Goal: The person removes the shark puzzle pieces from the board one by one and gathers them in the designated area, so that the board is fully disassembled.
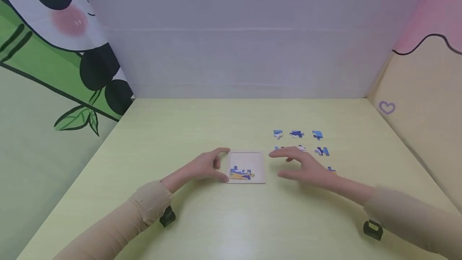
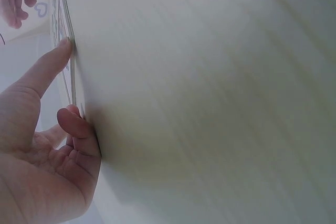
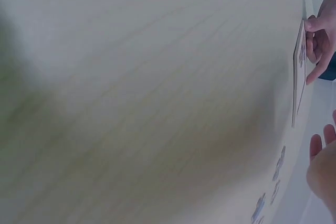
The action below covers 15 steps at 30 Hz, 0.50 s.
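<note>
A square, pale puzzle tray (image 1: 258,167) lies flat on the table, with a few joined blue and yellow puzzle pieces (image 1: 241,173) in its lower left corner. My left hand (image 1: 205,166) holds the tray by its left side, thumb at the near corner and index finger at the far one. In the left wrist view the thumb (image 2: 55,59) rests against the tray's edge, while other fingers curl beside it. To the right of the tray, my right hand (image 1: 304,167) hovers over the table with fingers apart and nothing in them, partly covering some loose pieces.
Several loose puzzle pieces (image 1: 296,134) are spread in rows right of the tray, such as a blue and white one (image 1: 322,151). The pale wooden table (image 1: 180,127) ends at a white back wall (image 1: 234,59). Printed side panels (image 1: 429,103) flank it.
</note>
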Available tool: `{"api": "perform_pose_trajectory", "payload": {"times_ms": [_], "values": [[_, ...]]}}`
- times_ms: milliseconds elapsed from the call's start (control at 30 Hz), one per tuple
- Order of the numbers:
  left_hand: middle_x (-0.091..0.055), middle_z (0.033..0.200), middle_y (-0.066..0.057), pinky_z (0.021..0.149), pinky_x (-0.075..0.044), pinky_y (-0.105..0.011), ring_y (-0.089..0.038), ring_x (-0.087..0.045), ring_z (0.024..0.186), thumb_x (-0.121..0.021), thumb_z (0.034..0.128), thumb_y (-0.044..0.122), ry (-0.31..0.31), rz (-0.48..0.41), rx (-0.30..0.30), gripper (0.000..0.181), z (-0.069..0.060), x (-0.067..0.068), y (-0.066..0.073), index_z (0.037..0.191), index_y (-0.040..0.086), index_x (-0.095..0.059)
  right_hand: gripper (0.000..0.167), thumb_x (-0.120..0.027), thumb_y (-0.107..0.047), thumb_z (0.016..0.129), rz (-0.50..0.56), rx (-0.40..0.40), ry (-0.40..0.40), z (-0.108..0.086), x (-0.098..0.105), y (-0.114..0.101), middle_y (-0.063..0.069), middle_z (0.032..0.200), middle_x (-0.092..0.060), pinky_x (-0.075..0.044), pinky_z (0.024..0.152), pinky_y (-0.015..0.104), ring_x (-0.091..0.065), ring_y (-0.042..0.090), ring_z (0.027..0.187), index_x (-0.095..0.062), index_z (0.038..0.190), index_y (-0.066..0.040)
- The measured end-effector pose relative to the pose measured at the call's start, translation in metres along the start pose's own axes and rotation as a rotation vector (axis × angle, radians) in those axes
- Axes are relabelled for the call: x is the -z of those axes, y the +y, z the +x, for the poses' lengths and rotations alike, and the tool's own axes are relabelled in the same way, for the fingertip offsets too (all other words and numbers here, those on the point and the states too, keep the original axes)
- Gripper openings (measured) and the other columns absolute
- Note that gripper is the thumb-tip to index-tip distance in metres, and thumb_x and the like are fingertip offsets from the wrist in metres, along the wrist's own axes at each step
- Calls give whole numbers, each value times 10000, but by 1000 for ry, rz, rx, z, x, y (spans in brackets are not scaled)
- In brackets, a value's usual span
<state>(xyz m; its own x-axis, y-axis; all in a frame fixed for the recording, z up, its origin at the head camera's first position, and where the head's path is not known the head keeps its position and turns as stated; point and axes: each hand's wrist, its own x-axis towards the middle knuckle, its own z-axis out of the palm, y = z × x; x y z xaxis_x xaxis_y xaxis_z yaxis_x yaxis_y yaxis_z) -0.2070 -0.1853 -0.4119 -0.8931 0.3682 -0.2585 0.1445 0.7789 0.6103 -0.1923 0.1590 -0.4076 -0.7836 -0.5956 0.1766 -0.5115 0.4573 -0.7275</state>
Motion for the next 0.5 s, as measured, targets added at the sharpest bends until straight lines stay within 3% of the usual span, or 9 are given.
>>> {"api": "perform_pose_trajectory", "payload": {"times_ms": [100,333,500], "values": [[-545,862,-16,700,-372,-288,-151,-471,767,-880,719,324,-1,3,2,949,0,0,0,1512,188,-376,504,-755,-321,873,2,-1,-20,10,-10,-2,-106,1399,-573,-482,982,362,-489,123,1301,-589,1348,-308],[-545,861,-8,689,-372,-277,-139,-468,757,-880,716,328,2,9,-19,948,2,-2,-3,1507,184,-378,510,-764,-283,868,-20,41,-61,31,-31,0,-108,1386,-588,-488,970,343,-520,117,1279,-606,1350,-223],[-546,866,-9,693,-376,-280,-142,-468,757,-878,717,326,0,3,-23,947,2,-1,-4,1509,187,-377,504,-765,-277,866,-24,28,-76,42,-41,0,-117,1376,-589,-492,990,374,-527,118,1279,-610,1343,-223]]}}
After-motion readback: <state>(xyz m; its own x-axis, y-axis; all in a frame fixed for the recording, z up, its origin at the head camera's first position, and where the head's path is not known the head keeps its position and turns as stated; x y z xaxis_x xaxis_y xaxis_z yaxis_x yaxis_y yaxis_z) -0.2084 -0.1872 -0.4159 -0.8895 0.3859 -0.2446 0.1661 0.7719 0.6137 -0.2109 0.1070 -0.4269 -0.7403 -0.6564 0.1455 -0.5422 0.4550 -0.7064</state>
